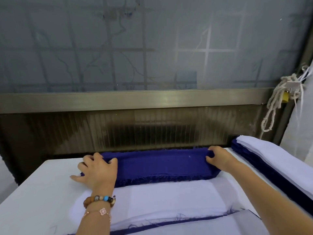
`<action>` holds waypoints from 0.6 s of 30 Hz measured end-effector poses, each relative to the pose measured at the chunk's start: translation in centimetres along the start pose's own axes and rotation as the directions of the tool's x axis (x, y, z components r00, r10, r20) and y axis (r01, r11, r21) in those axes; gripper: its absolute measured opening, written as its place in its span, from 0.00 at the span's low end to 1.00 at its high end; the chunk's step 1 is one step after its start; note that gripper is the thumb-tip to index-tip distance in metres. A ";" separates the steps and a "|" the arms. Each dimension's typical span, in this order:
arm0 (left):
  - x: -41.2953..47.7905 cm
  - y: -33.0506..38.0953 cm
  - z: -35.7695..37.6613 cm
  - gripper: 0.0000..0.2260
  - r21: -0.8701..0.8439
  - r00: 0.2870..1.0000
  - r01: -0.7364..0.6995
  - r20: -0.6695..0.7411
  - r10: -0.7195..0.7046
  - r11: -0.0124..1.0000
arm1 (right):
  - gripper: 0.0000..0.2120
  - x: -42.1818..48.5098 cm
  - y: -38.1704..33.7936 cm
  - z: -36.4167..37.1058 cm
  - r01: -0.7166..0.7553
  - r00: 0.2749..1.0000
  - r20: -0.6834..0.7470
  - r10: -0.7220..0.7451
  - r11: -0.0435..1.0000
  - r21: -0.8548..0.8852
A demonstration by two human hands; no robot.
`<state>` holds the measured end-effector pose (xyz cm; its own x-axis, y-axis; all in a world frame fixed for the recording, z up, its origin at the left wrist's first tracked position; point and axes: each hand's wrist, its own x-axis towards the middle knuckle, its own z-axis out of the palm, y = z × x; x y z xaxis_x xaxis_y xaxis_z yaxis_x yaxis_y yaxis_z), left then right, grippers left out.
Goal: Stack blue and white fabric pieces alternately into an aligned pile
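Blue fabric piece (160, 165) bunched along far edge of white fabric piece (169, 197); from my feed, left hand (97, 170) pinches its left end, fingers curled on cloth; right hand (218, 157) clutches its right end; blue-and-white stack (271, 160) right of white fabric piece.

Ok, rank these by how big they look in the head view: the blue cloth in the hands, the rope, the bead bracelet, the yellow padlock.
1. Blue cloth
2. Rope
3. Bead bracelet, smaller though nearest the camera
4. Yellow padlock, partly hidden by the rope
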<state>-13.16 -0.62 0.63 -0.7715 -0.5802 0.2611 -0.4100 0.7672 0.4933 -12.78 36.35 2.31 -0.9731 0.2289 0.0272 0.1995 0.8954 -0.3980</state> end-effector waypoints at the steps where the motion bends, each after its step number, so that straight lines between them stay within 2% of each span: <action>1: 0.0 -0.1 0.0 0.20 -0.019 0.999 0.032 -0.010 -0.033 0.999 | 0.06 -0.1 0.7 0.0 -0.023 1.000 -0.012 0.023 1.000 0.007; 3: 0.2 -0.3 0.1 0.22 -0.088 0.994 0.100 -0.026 -0.103 0.991 | 0.04 -0.4 1.6 0.1 -0.050 0.997 -0.050 0.053 0.997 0.065; 6: 0.1 -0.4 0.2 0.21 -0.150 0.989 0.135 -0.038 -0.142 0.980 | 0.05 -1.1 1.9 0.6 -0.049 0.990 -0.121 0.071 0.982 0.181; 9: -0.3 -0.2 0.0 0.18 -0.148 0.992 0.095 -0.066 -0.106 0.984 | 0.10 -1.7 1.5 1.0 -0.073 0.984 -0.138 0.113 0.961 0.265; 14: 0.8 -1.3 -2.1 0.13 -0.114 0.997 -0.003 -0.072 -0.006 0.993 | 0.08 -2.9 0.8 0.2 -0.067 0.975 -0.190 0.116 0.967 0.245; 16: 1.2 -2.1 -3.4 0.13 -0.229 0.995 -0.090 -0.055 0.080 0.969 | 0.08 -3.3 0.6 -0.5 -0.052 0.967 -0.220 0.126 0.947 0.317; 18: 1.1 -2.9 -5.0 0.12 -0.460 0.991 -0.126 -0.020 0.132 0.879 | 0.06 -4.0 0.5 -1.3 -0.037 0.961 -0.233 0.149 0.905 0.423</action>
<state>-10.38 -4.86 3.64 -0.8087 -0.4794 0.3408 -0.0390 0.6219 0.7821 -8.68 36.41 3.24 -0.8785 0.4422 0.1810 0.1682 0.6408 -0.7491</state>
